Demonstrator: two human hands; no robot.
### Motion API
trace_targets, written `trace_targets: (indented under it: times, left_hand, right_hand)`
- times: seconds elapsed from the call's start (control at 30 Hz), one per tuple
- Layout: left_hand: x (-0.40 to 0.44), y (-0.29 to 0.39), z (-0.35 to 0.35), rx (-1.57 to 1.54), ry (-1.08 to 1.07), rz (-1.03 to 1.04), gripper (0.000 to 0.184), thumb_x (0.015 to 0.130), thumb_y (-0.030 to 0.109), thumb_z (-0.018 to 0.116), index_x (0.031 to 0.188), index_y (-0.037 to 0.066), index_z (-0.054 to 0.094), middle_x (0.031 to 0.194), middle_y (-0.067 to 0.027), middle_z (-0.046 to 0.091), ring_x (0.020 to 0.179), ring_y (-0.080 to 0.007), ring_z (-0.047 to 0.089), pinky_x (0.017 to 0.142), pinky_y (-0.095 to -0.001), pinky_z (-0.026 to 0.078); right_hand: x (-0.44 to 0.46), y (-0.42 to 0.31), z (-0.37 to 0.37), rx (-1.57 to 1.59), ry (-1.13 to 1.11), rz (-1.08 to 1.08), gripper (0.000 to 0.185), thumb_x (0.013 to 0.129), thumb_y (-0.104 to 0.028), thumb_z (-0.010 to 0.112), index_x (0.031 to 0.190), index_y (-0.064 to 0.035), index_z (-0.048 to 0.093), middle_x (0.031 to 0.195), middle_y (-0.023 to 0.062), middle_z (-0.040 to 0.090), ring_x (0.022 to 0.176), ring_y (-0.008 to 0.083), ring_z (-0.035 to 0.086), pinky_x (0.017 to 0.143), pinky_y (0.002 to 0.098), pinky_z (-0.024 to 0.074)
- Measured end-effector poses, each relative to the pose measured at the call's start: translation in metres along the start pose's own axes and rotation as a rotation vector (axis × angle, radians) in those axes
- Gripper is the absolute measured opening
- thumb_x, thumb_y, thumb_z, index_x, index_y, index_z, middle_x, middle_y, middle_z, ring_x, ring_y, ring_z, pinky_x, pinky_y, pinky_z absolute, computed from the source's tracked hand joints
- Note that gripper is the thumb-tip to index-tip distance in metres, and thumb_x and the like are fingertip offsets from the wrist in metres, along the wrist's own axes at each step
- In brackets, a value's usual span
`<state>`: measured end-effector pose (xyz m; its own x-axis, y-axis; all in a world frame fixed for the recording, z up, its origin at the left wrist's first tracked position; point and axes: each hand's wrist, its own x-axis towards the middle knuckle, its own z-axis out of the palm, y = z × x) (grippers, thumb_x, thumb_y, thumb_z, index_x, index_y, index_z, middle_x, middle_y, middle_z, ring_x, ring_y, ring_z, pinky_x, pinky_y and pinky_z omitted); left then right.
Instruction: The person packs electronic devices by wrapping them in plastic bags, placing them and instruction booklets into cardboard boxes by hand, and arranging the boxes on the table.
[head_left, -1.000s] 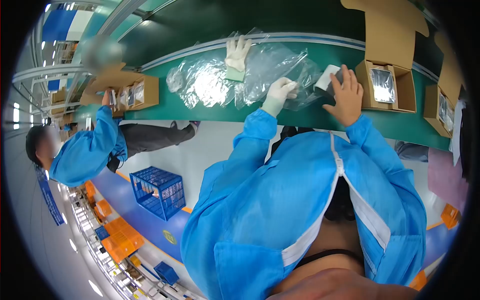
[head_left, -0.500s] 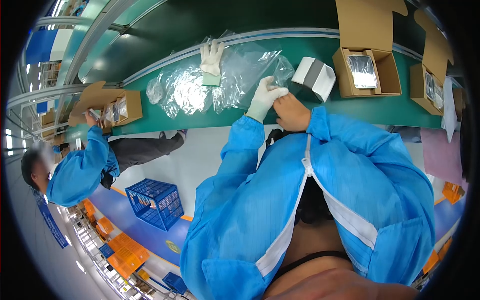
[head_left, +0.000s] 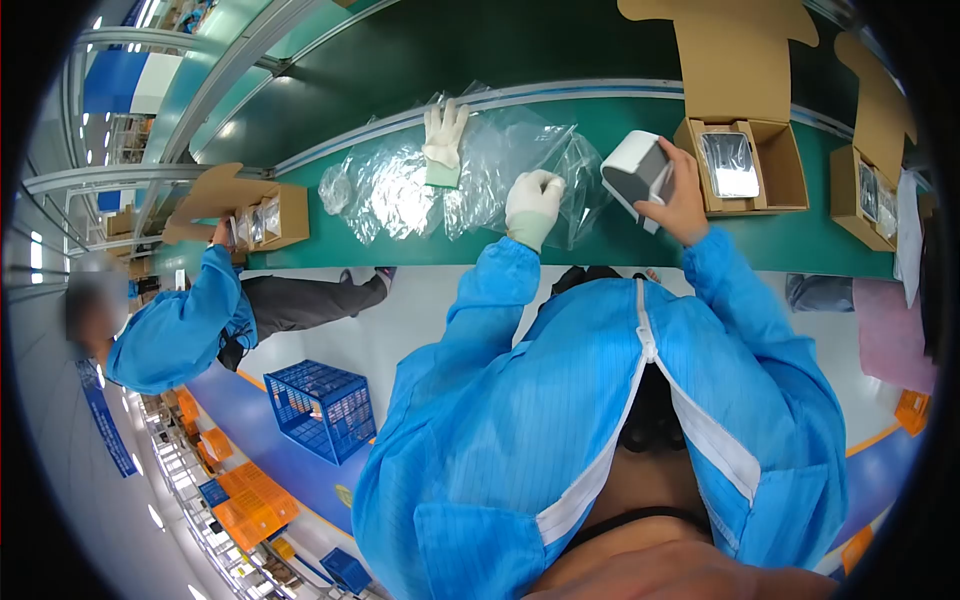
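My right hand is bare and wraps round the right side of a white block-shaped item with a grey face. The item is tilted over the green bench. To its left, my left hand wears a white glove with its fingers curled in; whatever may be inside them is hidden. That hand lies at the right part of the clear plastic bags, which are spread along the bench. A loose white glove rests on the bags.
Right of my right hand stands an open cardboard box holding a plastic-wrapped item. Another open box is farther right. At left, a co-worker in blue reaches into a carton. A blue crate sits on the floor.
My right hand has left my gloved left hand, moved right and taken hold of the white and grey item, which is now turned. My left hand's fingers have curled in.
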<state>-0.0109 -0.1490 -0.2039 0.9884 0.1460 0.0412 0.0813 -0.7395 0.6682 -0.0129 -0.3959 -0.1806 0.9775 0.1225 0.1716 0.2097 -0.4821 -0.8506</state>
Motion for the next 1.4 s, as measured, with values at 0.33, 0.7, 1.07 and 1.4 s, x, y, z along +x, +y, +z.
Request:
trace_targets:
  times: [0.33, 0.7, 1.07, 1.4]
  left_hand:
    - [-0.001, -0.001, -0.006, -0.431, -0.017, -0.334, 0.013, 0.078, 0.013, 0.062, 0.087, 0.004, 0.061, 0.075, -0.0168, 0.065, 0.068, -0.0266, 0.065, 0.062, -0.0341, 0.049]
    - [-0.033, 0.04, -0.04, 0.206, -0.032, 0.234, 0.014, 0.08, 0.019, 0.062, 0.086, 0.007, 0.059, 0.075, -0.0152, 0.064, 0.071, -0.0334, 0.063, 0.062, -0.0412, 0.048]
    - [-0.051, 0.062, -0.038, -0.5, -0.326, -0.11, 0.012, 0.082, 0.008, 0.06, 0.088, -0.003, 0.06, 0.07, -0.0048, 0.061, 0.064, -0.0089, 0.057, 0.055, -0.024, 0.045]
    - [-0.049, 0.093, -0.024, -0.245, -0.014, 0.041, 0.033, 0.084, 0.037, 0.06, 0.075, 0.005, 0.059, 0.073, -0.0145, 0.063, 0.069, -0.0326, 0.062, 0.062, -0.0401, 0.049]
  right_hand:
    - [0.028, -0.025, 0.031, 0.097, -0.525, -0.126, 0.084, 0.052, -0.021, 0.075, 0.13, -0.0166, 0.044, 0.119, 0.0179, 0.041, 0.113, 0.0359, 0.04, 0.097, 0.0397, 0.0356]
    - [0.009, -0.025, 0.081, -0.22, -0.223, 0.014, 0.092, 0.053, -0.033, 0.073, 0.136, -0.0129, 0.039, 0.121, 0.0258, 0.041, 0.109, 0.0424, 0.044, 0.09, 0.0456, 0.0413]
    - [0.021, -0.026, 0.079, 0.769, -0.201, 0.63, 0.069, 0.065, -0.03, 0.068, 0.123, -0.0001, 0.046, 0.099, 0.0135, 0.056, 0.089, 0.024, 0.059, 0.077, 0.033, 0.0484]
    - [0.031, -0.017, 0.061, 0.889, -0.019, 0.55, 0.053, 0.075, -0.023, 0.067, 0.118, -0.0009, 0.047, 0.106, 0.011, 0.057, 0.092, 0.0203, 0.057, 0.078, 0.0319, 0.047]
